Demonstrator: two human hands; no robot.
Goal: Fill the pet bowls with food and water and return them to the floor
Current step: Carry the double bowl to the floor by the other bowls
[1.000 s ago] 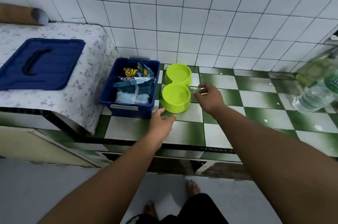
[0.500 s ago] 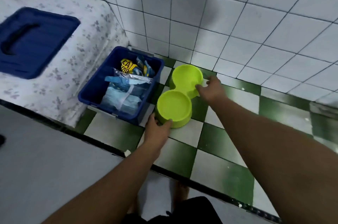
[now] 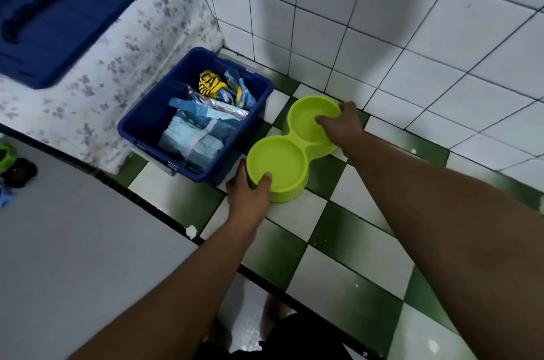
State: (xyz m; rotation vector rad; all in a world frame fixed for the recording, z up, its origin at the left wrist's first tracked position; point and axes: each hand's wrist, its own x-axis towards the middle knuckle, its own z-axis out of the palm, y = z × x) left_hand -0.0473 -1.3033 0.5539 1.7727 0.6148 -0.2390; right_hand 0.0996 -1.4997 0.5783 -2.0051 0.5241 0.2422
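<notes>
A lime-green double pet bowl (image 3: 290, 150) stands on the green-and-white checked counter (image 3: 332, 230) close to the tiled wall. Both of its cups look empty. My left hand (image 3: 250, 193) grips the rim of the near cup, thumb over the edge. My right hand (image 3: 343, 124) grips the rim of the far cup, fingers inside it. A blue bin (image 3: 191, 115) just left of the bowl holds pet food bags, one yellow with "CAT" on it (image 3: 210, 84).
The bin's blue lid (image 3: 50, 24) lies on a flower-patterned cloth (image 3: 123, 44) at the left. The white tiled wall (image 3: 382, 36) rises behind the bowl. The counter's dark front edge runs diagonally, with grey floor (image 3: 73, 256) and my feet below.
My view has swung left and down, and the water bottle has left the frame. Both hands have closed on the bowl's rims; the right hand moved from the bowl's side to the far cup.
</notes>
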